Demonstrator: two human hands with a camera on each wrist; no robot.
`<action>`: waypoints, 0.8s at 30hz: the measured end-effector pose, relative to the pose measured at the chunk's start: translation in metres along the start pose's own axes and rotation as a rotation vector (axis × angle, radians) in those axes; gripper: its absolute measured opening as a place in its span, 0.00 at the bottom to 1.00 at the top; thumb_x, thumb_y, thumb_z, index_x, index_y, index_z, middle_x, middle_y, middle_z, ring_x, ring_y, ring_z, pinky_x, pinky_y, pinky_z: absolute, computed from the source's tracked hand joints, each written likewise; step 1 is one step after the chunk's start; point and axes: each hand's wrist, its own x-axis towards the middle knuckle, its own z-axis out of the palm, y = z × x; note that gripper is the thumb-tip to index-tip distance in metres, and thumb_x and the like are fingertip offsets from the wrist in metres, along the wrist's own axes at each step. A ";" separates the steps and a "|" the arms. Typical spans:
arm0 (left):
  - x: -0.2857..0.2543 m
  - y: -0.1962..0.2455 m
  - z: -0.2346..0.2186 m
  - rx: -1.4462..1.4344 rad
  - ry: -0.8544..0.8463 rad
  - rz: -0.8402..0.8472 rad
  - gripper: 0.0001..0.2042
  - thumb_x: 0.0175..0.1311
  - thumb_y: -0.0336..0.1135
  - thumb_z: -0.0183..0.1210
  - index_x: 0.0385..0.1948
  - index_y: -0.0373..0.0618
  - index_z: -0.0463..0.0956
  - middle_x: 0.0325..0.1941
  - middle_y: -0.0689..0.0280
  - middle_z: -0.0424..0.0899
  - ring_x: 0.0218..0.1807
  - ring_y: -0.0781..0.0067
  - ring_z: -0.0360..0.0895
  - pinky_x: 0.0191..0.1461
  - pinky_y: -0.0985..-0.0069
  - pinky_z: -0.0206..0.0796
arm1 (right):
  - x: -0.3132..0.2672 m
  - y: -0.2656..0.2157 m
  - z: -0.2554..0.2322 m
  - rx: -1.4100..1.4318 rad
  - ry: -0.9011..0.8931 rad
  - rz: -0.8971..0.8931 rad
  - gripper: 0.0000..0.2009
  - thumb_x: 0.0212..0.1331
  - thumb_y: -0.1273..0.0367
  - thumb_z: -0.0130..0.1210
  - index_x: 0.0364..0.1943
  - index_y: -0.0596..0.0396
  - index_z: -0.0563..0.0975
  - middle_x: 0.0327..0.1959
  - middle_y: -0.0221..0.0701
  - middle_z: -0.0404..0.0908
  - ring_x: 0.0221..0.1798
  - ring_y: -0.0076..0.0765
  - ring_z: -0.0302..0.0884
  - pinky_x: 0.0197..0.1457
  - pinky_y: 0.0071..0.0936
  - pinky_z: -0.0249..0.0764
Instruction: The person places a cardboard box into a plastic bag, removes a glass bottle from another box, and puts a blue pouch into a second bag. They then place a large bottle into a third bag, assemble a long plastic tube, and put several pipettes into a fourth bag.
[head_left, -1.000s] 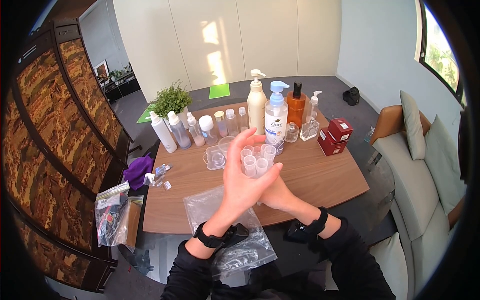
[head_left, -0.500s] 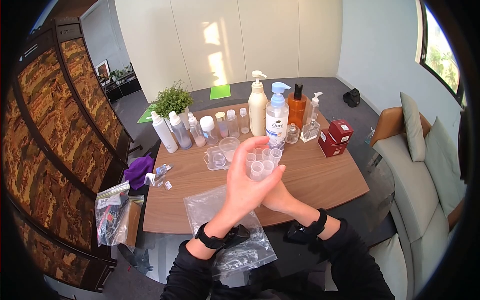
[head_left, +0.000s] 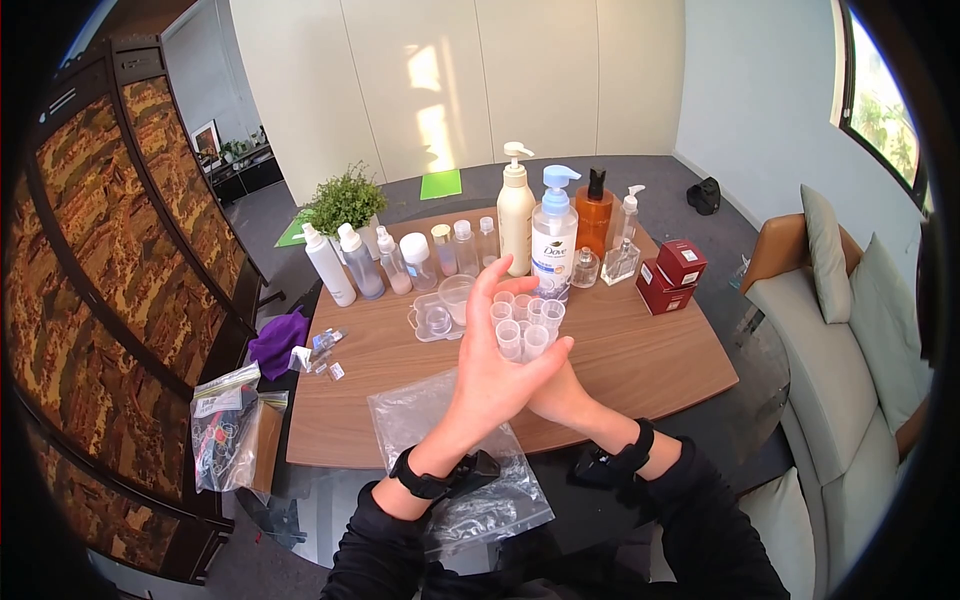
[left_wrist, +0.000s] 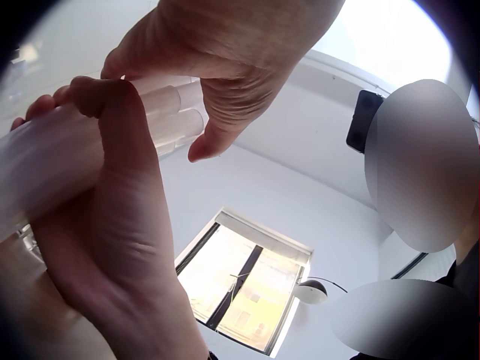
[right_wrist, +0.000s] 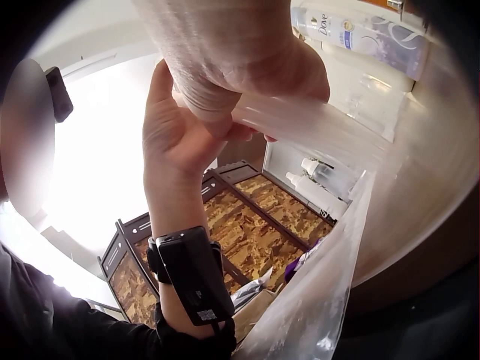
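In the head view, a bundle of several clear, open-topped tubes (head_left: 525, 328) is upright above the table. My left hand (head_left: 495, 355) curves round its left side, thumb in front and one finger raised. Beneath and behind it, my right hand (head_left: 562, 395) is partly hidden. In the left wrist view the right hand (left_wrist: 127, 195) grips the tubes (left_wrist: 60, 150), while the left hand (left_wrist: 232, 52) is curved about their open ends (left_wrist: 180, 120). The right wrist view has the right hand (right_wrist: 240, 60) round the long tubes (right_wrist: 307, 131), with the left hand (right_wrist: 176, 142) beyond.
Bottles, including a Dove pump bottle (head_left: 553, 245), stand along the back of the wooden table (head_left: 640, 370). Red boxes (head_left: 672, 275) are at right, clear lidded containers (head_left: 435, 318) behind the hands, and a plastic bag (head_left: 410, 400) hangs over the front edge.
The tubes and both hands have shifted slightly right in the head view. One left finger dipped over the tubes half a second ago and is raised again now.
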 end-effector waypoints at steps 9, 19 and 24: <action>-0.001 0.000 0.000 -0.005 0.117 -0.011 0.38 0.47 0.20 0.62 0.65 0.46 0.58 0.45 0.64 0.76 0.46 0.77 0.77 0.51 0.75 0.73 | -0.003 0.013 0.000 0.070 -0.049 0.151 0.30 0.48 0.71 0.66 0.58 0.56 0.67 0.56 0.35 0.74 0.61 0.34 0.71 0.62 0.33 0.67; -0.001 -0.002 0.001 -0.059 0.127 -0.019 0.34 0.47 0.20 0.62 0.61 0.45 0.62 0.44 0.65 0.77 0.47 0.77 0.77 0.51 0.75 0.72 | -0.003 0.022 0.002 0.109 -0.050 0.123 0.36 0.45 0.69 0.69 0.61 0.55 0.64 0.59 0.34 0.71 0.63 0.33 0.68 0.64 0.33 0.65; -0.001 0.002 0.002 -0.017 0.142 -0.016 0.34 0.46 0.21 0.64 0.60 0.45 0.63 0.45 0.65 0.77 0.47 0.77 0.77 0.51 0.75 0.72 | -0.003 0.023 0.000 0.097 -0.086 0.100 0.35 0.46 0.69 0.69 0.60 0.55 0.65 0.57 0.34 0.73 0.62 0.34 0.70 0.63 0.33 0.66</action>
